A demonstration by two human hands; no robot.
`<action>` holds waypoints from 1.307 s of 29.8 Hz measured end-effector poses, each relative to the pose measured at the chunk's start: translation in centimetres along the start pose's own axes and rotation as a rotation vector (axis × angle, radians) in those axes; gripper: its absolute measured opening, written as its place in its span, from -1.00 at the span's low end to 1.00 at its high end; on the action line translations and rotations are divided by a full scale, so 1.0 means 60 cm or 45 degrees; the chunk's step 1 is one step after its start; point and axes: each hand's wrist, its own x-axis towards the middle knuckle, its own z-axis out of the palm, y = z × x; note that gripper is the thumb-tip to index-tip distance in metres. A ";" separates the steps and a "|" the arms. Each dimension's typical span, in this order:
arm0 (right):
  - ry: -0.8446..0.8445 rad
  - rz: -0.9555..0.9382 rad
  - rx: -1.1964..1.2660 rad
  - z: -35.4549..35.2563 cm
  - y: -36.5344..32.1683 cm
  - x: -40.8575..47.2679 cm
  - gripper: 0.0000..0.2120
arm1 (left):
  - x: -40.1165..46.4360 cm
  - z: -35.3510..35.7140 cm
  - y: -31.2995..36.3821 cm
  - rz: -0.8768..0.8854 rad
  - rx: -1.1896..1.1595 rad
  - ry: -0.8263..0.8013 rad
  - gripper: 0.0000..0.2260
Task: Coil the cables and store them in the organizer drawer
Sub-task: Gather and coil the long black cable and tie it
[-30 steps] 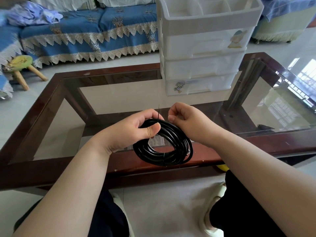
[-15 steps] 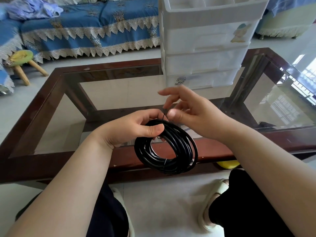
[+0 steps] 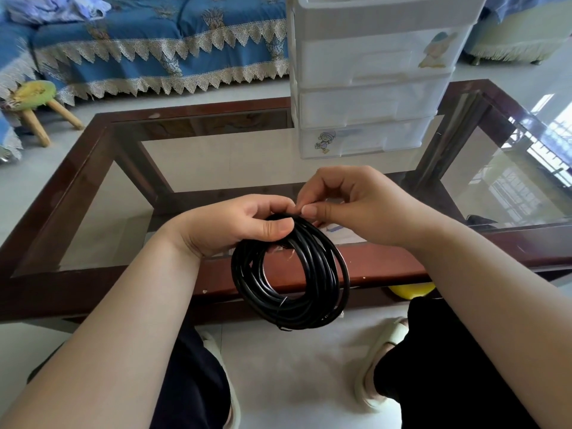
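Observation:
A black cable (image 3: 291, 292) is wound into a round coil of several loops and hangs in front of the table's near edge. My left hand (image 3: 241, 227) grips the coil at its top, thumb pressed over the strands. My right hand (image 3: 349, 205) is at the same spot, thumb and forefinger pinched together on something thin at the coil's top; what it pinches is too small to make out. The white plastic organizer (image 3: 371, 75) with three shut drawers stands on the far side of the table, beyond my hands.
The table is a glass top (image 3: 216, 162) in a dark red-brown wooden frame (image 3: 387, 264). A blue sofa with lace trim (image 3: 154, 41) runs along the back, with a small green stool (image 3: 34, 103) at the left. My knees and pale slippers are below the table edge.
My right hand's fingers, spread half a second ago, have closed into a pinch at the top of the coil. The left hand has kept its grip on the coil.

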 end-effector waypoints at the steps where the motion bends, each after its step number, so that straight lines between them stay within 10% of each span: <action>1: -0.010 0.002 0.022 -0.001 0.000 0.000 -0.93 | 0.000 -0.001 0.001 0.000 0.009 0.000 -0.51; 25: -0.263 0.469 -0.165 0.002 0.007 0.003 -0.82 | -0.004 -0.004 -0.001 -0.188 0.524 0.028 -0.86; 39: 0.287 -0.547 -0.660 0.033 0.023 -0.001 -0.96 | -0.008 -0.017 -0.010 -0.008 -0.064 -0.069 -0.63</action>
